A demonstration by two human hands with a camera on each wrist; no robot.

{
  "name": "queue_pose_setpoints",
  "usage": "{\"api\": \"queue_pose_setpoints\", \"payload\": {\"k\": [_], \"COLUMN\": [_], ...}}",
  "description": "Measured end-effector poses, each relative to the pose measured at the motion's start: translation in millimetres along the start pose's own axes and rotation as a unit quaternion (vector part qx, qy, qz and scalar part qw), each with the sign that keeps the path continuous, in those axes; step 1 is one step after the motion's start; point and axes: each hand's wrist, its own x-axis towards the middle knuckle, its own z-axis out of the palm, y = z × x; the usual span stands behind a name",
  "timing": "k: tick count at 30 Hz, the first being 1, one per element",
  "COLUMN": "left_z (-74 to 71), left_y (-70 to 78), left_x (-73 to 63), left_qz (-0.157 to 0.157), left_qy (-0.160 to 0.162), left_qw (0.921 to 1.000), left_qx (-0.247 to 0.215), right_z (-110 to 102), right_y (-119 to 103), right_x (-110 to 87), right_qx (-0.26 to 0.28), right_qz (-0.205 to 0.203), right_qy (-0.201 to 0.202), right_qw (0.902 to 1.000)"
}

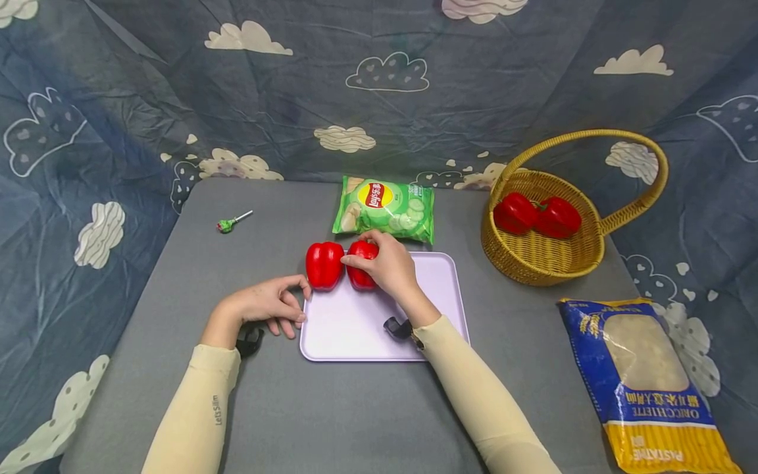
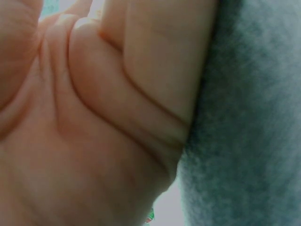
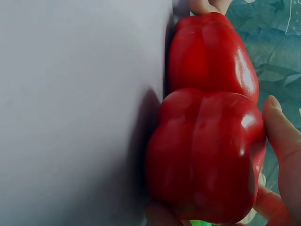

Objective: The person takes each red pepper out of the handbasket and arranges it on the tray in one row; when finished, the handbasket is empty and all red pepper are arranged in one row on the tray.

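Observation:
My right hand (image 1: 387,263) grips a glossy red bell pepper (image 1: 362,265), thumb and fingers around its sides, over the upper left of a pale lilac tray (image 1: 355,326). In the right wrist view this pepper (image 3: 207,155) is right up against a second red bell pepper (image 3: 209,59), which stands at the tray's top left corner. My left hand (image 1: 263,304) is at the tray's left edge, fingertips touching the rim and fingers loosely bent. Its palm (image 2: 89,141) fills much of the left wrist view and holds nothing visible there.
Behind the tray lies a green chip bag (image 1: 387,209). A wicker basket (image 1: 521,273) with a tall handle holds two red peppers (image 1: 535,215) at the right. A blue and yellow pasta bag (image 1: 645,382) lies at front right, a lollipop (image 1: 233,222) at back left.

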Motion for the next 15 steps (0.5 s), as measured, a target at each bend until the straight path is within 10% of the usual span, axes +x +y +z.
{"api": "queue_pose_setpoints", "payload": {"k": [15], "left_z": [1.1], "left_y": [0.6], "left_x": [-0.5], "left_qz": [0.000], "left_qy": [0.006], "left_qw": [1.0000], "left_qx": [0.005], "right_z": [-2.8], "right_y": [8.7], "right_x": [0.5], "right_qx": [0.041], "right_qz": [-0.013], "right_qy": [-0.033], "right_qw": [0.9985]}}
